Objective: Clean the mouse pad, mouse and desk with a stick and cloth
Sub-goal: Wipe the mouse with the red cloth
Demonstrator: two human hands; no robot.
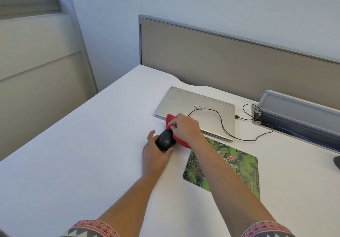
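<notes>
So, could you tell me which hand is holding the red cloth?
The right hand, which grips the red cloth against the black mouse; the left hand only holds the mouse.

Red cloth [170, 119], black mouse [165, 141] (glossy).

white desk [77, 144], laptop [195, 107], mouse pad [239, 170]

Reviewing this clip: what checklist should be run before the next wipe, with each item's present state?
1. Grip of left hand on mouse: ok.
2. Contact of cloth in right hand with mouse: ok.
3. Flatness of mouse pad on desk: ok.
4. Clearance of cable over laptop from cloth: cannot tell.
5. Whereabouts of stick: cannot tell, none in view.
</notes>
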